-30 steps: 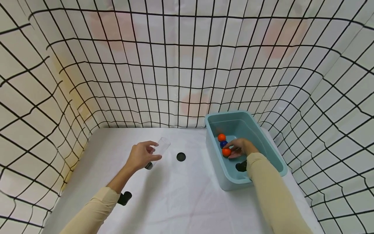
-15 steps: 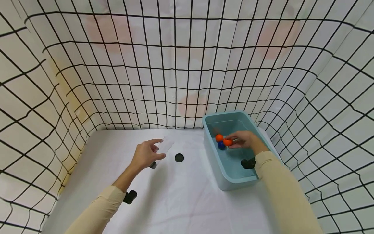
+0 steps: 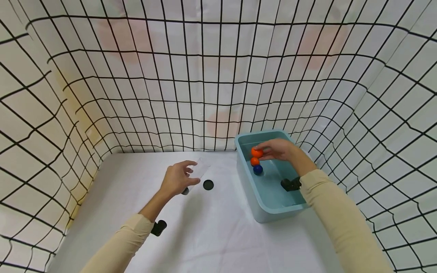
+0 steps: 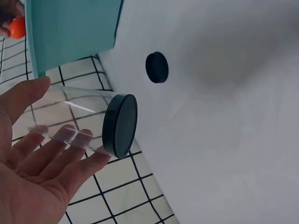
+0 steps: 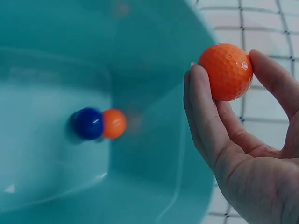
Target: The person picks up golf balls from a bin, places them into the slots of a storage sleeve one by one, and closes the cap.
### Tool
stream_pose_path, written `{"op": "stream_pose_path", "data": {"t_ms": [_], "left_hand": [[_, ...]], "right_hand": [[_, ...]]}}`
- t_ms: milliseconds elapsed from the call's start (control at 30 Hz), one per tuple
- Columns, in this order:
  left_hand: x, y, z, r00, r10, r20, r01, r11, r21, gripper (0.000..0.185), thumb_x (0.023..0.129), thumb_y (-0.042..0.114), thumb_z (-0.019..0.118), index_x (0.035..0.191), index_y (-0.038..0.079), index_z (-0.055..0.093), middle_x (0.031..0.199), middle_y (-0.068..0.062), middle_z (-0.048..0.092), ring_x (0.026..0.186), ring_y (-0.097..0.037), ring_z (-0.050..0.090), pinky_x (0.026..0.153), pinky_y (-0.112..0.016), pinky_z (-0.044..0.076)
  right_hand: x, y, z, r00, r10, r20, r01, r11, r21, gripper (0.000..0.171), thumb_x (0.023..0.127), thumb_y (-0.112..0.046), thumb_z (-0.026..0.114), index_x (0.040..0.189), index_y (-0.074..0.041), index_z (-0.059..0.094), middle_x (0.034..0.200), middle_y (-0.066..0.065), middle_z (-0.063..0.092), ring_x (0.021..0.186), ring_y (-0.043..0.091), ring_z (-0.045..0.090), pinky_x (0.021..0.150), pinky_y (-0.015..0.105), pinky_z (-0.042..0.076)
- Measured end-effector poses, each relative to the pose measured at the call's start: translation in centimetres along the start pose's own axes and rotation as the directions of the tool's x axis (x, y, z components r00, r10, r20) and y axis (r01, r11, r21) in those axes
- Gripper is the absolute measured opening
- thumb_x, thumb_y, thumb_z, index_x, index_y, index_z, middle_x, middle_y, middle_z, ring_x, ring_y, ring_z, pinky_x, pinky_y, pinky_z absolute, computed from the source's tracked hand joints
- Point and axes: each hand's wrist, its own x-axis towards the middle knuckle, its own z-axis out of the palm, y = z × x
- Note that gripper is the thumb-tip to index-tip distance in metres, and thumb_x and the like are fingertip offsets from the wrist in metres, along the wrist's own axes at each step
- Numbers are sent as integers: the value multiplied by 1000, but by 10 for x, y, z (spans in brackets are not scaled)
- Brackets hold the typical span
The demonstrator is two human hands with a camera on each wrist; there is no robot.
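Between thumb and fingertips, my right hand (image 3: 277, 149) pinches an orange golf ball (image 5: 226, 72) above the blue-green bin (image 3: 250, 193). Down on the bin floor, a second orange ball (image 5: 114, 124) touches a dark blue ball (image 5: 88, 123). My left hand (image 3: 179, 177) holds a clear cylindrical container (image 4: 77, 105) tilted over the table, with thumb on one side and fingers on the other. A black cap (image 4: 120, 126) closes its lower end. On the white cloth nearby lies a loose black lid (image 3: 208, 185).
Black netting (image 3: 211, 91) stands around the back and sides of the white table (image 3: 218, 242). The bin occupies the table's right part. Dark wrist-worn devices (image 3: 158, 228) show at both sleeves.
My right hand has lifted the orange golf ball from the bin floor, up and toward the back. My left hand has shifted slightly right with the container.
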Motion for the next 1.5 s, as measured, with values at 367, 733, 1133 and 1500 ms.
{"op": "stream_pose_path", "data": {"t_ms": [367,733,1133,1500], "left_hand": [[5,9,5,999,37,7,-37,999,5,47,77,21,87,121,10,73,106,-13,77,100,-31,73,79,-41,60],[11,24,9,996,90,22,-89,996,-20,48,76,20,88,121,13,73,106,-11,77,101,-32,72,78,-40,60],[11,31,16,995,86,43,-87,996,8,49,77,21,89,123,13,73,107,-10,77,99,-29,72,78,-39,61],[13,32,16,995,97,39,-98,995,11,47,77,22,89,121,15,74,105,-10,77,96,-25,72,76,-35,61]], "right_hand": [[-17,-41,41,984,-118,130,123,992,-34,37,96,-11,69,127,6,60,121,13,69,112,30,68,102,45,53],[-16,-51,83,981,-91,172,97,995,-31,38,91,-12,74,123,6,65,122,18,71,105,31,72,104,49,51],[-11,-44,107,980,-58,191,90,982,-164,42,88,-23,79,119,3,66,122,18,69,100,31,73,94,44,58],[-10,-41,113,984,-60,168,100,966,-240,42,89,-24,78,121,1,66,123,19,67,99,30,73,88,39,60]]}}
